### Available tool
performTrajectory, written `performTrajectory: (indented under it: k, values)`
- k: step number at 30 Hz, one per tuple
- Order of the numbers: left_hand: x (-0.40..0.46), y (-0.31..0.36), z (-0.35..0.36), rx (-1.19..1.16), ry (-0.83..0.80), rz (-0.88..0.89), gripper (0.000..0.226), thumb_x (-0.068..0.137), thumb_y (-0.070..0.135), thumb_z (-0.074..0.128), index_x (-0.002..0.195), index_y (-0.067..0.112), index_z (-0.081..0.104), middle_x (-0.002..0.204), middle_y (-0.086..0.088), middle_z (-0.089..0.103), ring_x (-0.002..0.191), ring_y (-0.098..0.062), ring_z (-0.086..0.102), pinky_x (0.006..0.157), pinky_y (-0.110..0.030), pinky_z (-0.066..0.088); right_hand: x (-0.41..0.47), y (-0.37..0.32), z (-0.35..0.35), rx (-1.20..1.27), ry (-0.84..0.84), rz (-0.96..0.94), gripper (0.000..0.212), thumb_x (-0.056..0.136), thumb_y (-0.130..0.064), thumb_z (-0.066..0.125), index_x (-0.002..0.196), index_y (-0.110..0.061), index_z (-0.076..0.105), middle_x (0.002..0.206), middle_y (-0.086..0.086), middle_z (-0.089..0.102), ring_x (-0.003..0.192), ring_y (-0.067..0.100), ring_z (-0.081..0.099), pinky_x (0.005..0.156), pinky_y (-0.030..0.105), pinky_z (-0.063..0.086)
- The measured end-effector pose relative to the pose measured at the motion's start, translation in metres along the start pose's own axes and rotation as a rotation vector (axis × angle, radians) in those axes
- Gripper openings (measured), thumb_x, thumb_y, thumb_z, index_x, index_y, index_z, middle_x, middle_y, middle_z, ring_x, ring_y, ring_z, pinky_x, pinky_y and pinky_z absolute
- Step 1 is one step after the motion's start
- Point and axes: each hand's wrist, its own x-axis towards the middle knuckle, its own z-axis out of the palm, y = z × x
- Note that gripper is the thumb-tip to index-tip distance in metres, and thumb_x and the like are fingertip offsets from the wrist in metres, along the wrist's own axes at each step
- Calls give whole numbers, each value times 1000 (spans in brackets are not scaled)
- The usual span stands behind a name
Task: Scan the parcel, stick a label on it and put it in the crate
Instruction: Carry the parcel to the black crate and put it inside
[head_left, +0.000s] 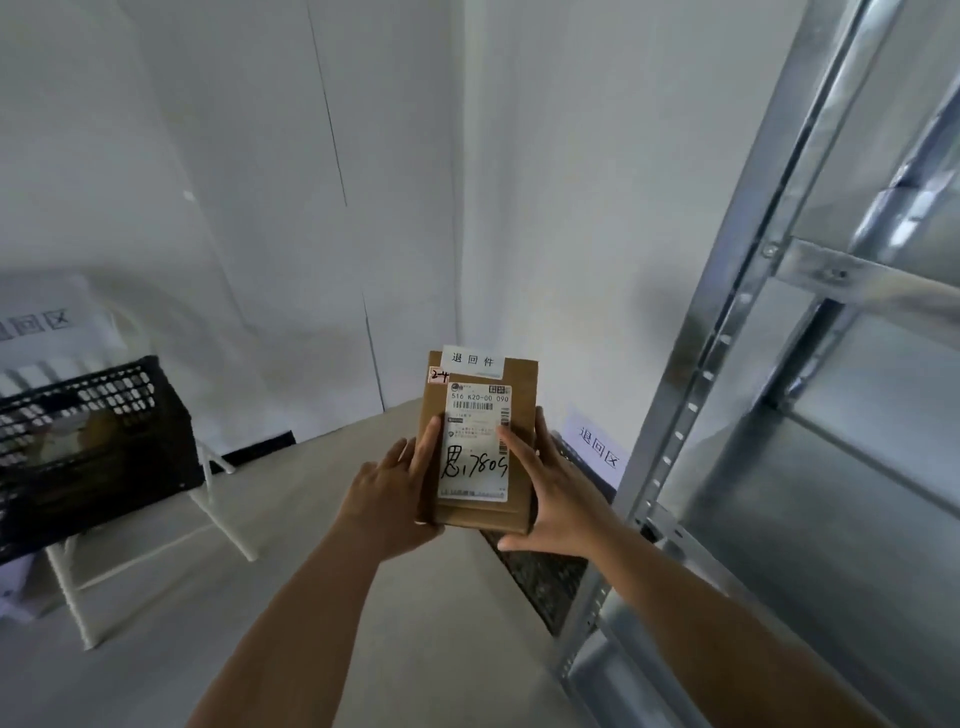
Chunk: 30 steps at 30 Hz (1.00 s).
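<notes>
A small brown cardboard parcel (519, 395) is held up in mid-air at the centre of the head view. Its face carries a white shipping label with a barcode and black handwriting (474, 470). A second white label with printed characters (472, 360) is stuck across its top edge, and a small red-edged tag sits at the top left corner. My left hand (392, 491) grips the parcel's left side, thumb on the front. My right hand (550, 488) holds the right side, fingers spread on the front. A black perforated crate (88, 441) stands at the left.
The black crate rests on a white folding chair (218, 514) and holds something brown inside. A tall galvanised metal shelving rack (779, 364) fills the right side. A second dark crate (540, 577) with a white sign (597, 447) sits on the floor below the parcel.
</notes>
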Motion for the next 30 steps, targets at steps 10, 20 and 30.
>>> performTrajectory:
  k: [10,20,30]
  values:
    - [109,-73,31,-43,-97,152,125,69,59,59,133,19,-40,142,-2,34,123,-19,41,102,-36,39,95,17,21,20,-8,174,132,53,-63,77,140,-53,-22,154,2,-32,146,31,9,113,52,30]
    - [264,-80,81,-20,-149,275,123,71,61,55,133,15,-41,144,-2,33,125,-19,39,99,-36,42,187,114,26,55,2,313,138,55,-63,75,134,-45,-37,155,3,-29,146,26,13,113,48,31]
    - [406,-84,112,-23,-217,365,124,72,54,56,121,20,-53,150,-2,24,129,-19,38,101,-36,42,266,197,20,89,24,435,138,55,-64,74,135,-41,-37,151,-5,-35,143,21,25,111,38,31]
